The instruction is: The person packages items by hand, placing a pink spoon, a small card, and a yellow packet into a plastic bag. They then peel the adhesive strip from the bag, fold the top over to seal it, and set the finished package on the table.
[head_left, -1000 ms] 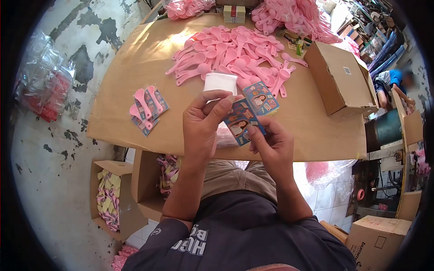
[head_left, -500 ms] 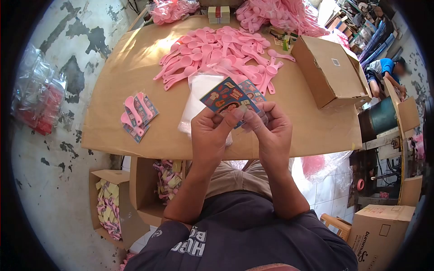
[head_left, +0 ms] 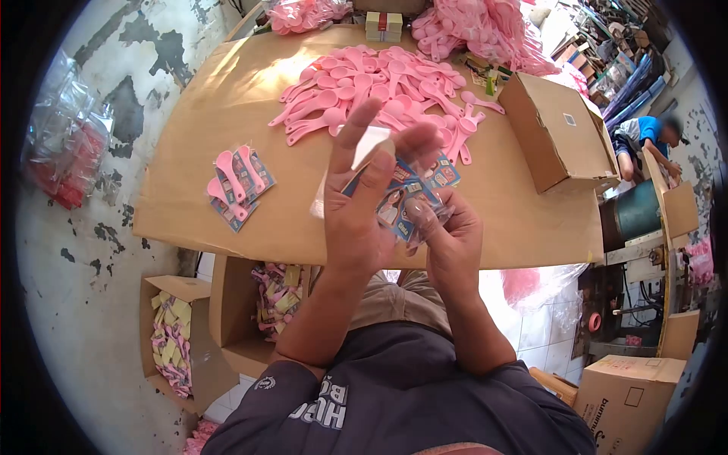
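My right hand (head_left: 455, 239) pinches a clear plastic bag with a printed card (head_left: 406, 206) inside it, between thumb and fingers. Another printed card (head_left: 444, 173) sticks out behind. My left hand (head_left: 360, 197) is raised just left of the bag, fingers spread apart and slightly blurred, and it partly covers the card. Under the hands lies a stack of clear plastic bags (head_left: 320, 199), mostly hidden. Beyond them is a large pile of pink measuring spoons (head_left: 364, 83). To the left, several packed pink spoons (head_left: 230, 176) rest on printed cards.
An open cardboard box (head_left: 557, 136) stands on the table's right side. A banded card stack (head_left: 384, 26) and bagged pink spoons (head_left: 478, 30) sit at the back. Below the left edge are boxes (head_left: 201, 334) of packed goods. Another person (head_left: 648, 136) sits at the far right.
My left hand has let go of the cards and lifted with its fingers spread. The card now shows inside the plastic bag in my right hand. The view has shifted slightly.
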Available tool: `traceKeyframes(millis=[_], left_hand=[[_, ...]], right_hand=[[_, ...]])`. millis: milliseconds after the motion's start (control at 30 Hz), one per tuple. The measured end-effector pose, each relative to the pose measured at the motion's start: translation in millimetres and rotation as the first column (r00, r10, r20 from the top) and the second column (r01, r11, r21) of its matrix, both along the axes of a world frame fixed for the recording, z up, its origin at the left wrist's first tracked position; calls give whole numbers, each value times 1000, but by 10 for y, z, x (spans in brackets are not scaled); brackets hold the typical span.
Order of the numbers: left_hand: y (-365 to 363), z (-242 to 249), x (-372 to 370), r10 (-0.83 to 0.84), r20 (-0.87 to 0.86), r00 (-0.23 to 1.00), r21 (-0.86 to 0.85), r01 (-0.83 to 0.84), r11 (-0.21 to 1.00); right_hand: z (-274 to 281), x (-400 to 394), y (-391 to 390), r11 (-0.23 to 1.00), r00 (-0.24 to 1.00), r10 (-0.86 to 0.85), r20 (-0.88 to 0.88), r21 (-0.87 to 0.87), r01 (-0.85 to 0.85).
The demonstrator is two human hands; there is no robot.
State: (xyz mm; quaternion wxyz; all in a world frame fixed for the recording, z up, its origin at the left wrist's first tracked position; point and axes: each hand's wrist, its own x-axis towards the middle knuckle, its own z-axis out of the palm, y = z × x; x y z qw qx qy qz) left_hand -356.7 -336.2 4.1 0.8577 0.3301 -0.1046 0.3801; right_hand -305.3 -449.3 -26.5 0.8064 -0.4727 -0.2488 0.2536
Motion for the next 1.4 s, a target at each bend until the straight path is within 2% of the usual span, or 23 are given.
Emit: traceKeyframes(millis=[67, 100, 200, 300, 367, 400, 433, 467, 600, 700, 767, 867, 933, 967, 1033, 1067, 1100, 1133, 1167, 1233, 1267, 1333, 1400], left_hand=[[-9, -24, -18, -71, 38, 997, -8, 72, 997], [-43, -1, -30, -50, 16, 999, -60, 51, 997], [-23, -105, -56, -72, 43, 996, -74, 75, 994], [41, -111, -156, -19, -22, 1000, -74, 17, 997], [120, -113, -195, 1, -93, 996, -94, -10, 995], [144, -126, -200, -21, -87, 996, -97, 12, 995], [171, -144, -195, 44, -103, 994, -108, -55, 993], [210, -166, -192, 111, -120, 987, -119, -125, 985], [514, -339, -257, 89, -68, 994, -260, -104, 960], [773, -428, -406, 153, -85, 985, -330, -173, 928], [855, -422, -523, 298, -64, 953, -247, -304, 920], [799, -406, -579, 297, -33, 954, -171, -298, 939], [725, -437, -563, 247, -32, 968, -171, -249, 953], [681, -466, -543, 227, -40, 973, -87, -229, 969], [572, -453, -519, 271, -104, 957, 3, -272, 962], [565, -435, -553, 275, -103, 956, 4, -276, 961], [557, -418, -599, 301, -125, 945, 79, -293, 953], [554, -404, -645, 329, -147, 933, 153, -307, 939], [571, -391, -684, 338, -150, 929, 152, -316, 936], [650, -387, -786, 466, -187, 865, 157, -442, 883], [702, -407, -834, 485, -202, 851, 154, -461, 874], [809, -461, -912, 535, -197, 822, 85, -529, 844], [880, -508, -935, 531, -215, 819, 47, -535, 844]], right_hand=[[54, -29, 40, 999, 999, -39, 3, -27, 39], [57, -36, 70, 999, 999, -34, 2, -27, 34], [12, -63, 163, 998, 997, -54, 49, -35, 56], [-39, -86, 263, 998, 993, -56, 100, 4, 56], [85, -148, 289, 963, 899, -253, 356, 3, 270], [91, -101, 253, 957, 891, -271, 363, 2, 291], [95, -37, 211, 948, 720, -269, 640, 41, 317], [93, 22, 169, 942, 473, -237, 848, 80, 327], [166, 83, -41, 953, 383, -139, 913, 18, 302], [133, 363, -195, 925, 442, -166, 881, -16, 380], [139, 719, -281, 865, 482, -156, 862, -116, 488], [176, 1433, -251, 707, 504, -74, 861, -311, 636], [106, 1919, -183, 648, 461, 18, 887, -361, 670], [49, 2157, -130, 647, 456, 13, 890, -355, 674], [-105, 2558, -15, 517, 264, 160, 951, -309, 798], [-188, 2707, 48, 521, 262, 161, 951, -308, 796], [-270, 2831, 113, 451, 276, 224, 935, -351, 821], [-293, 2859, 148, 377, 294, 287, 912, -390, 840], [-320, 2876, 142, 385, 294, 292, 910, -393, 835], [-354, 2815, 142, 338, 182, 352, 918, -306, 890], [-368, 2780, 128, 356, 184, 366, 912, -321, 878], [-342, 2665, 27, 340, 100, 421, 902, -259, 904], [-263, 2588, -102, 266, 183, 504, 844, -353, 897]])
